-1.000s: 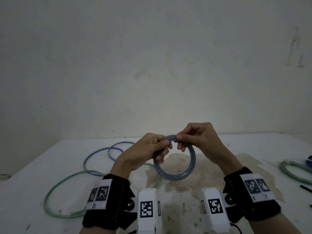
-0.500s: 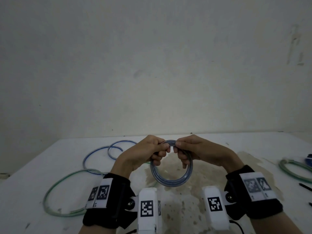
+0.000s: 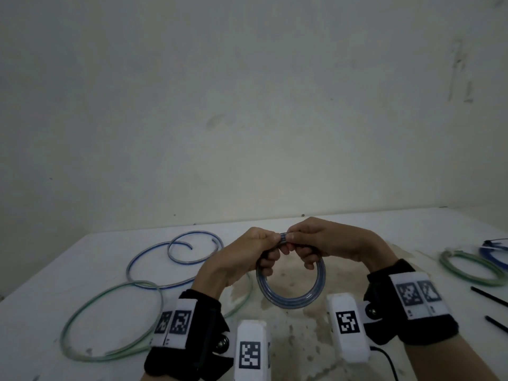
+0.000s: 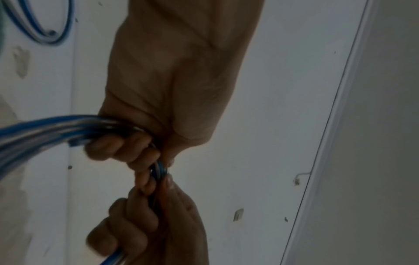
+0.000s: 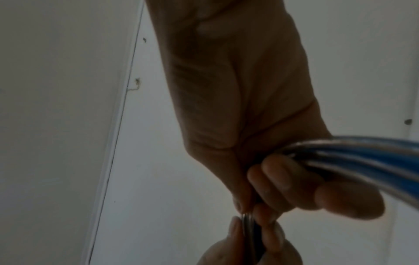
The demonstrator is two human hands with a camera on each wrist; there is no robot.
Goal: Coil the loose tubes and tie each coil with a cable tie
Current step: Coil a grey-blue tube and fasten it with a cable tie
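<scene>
A blue-striped clear tube wound into a small coil (image 3: 291, 299) hangs in the air above the table, held at its top by both hands. My left hand (image 3: 247, 257) grips the coil's top left, fingers curled through the ring. My right hand (image 3: 321, 243) pinches the top right, thumb and fingers meeting the left hand's. In the left wrist view the strands (image 4: 34, 132) pass under the curled fingers (image 4: 127, 148). The right wrist view shows the strands (image 5: 362, 152) running across the curled fingers (image 5: 306, 186). No cable tie shows on this coil.
A loose blue tube (image 3: 170, 257) and a loose green tube (image 3: 110, 325) lie in wide loops at the table's left. At the right edge lie a green coil (image 3: 467, 268), a blue coil (image 3: 494, 251) and black cable ties (image 3: 489, 295). The white table (image 3: 357, 224) is stained at its middle.
Both hands have come closer together at the top of the coil and dropped slightly. The right hand has turned down so its fingers curl through the ring.
</scene>
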